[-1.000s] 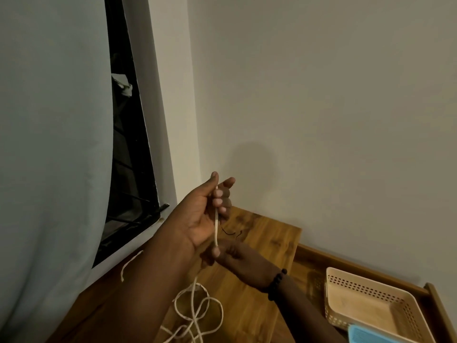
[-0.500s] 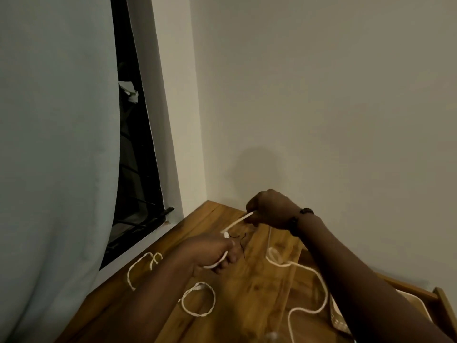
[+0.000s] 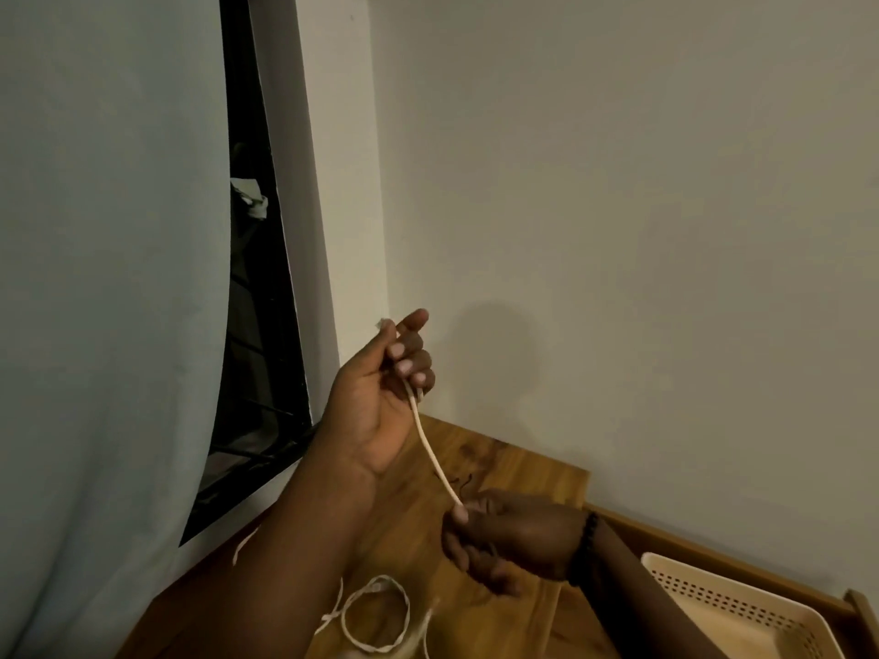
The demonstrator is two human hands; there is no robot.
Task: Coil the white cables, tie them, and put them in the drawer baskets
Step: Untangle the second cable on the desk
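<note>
One white cable (image 3: 434, 453) ran taut between my hands: left hand (image 3: 380, 401) curled round its upper end, right hand (image 3: 511, 535) pinching it lower down. I judged coiling barely begun; slack lay looped on the wooden top (image 3: 518, 468), nothing tied, basket (image 3: 742, 606) apparently unfilled.

Left hand (image 3: 376, 397) gripping white cable (image 3: 433, 451) aloft; right hand (image 3: 513, 535) pinching it lower, above wooden top (image 3: 513, 468); basket (image 3: 742, 611) sitting right.

The brown grained wooden counter (image 3: 504, 473) looked smooth and faintly glossy, the cream perforated plastic basket (image 3: 742, 611) matt, the white braided cable (image 3: 430, 449) rough.
</note>
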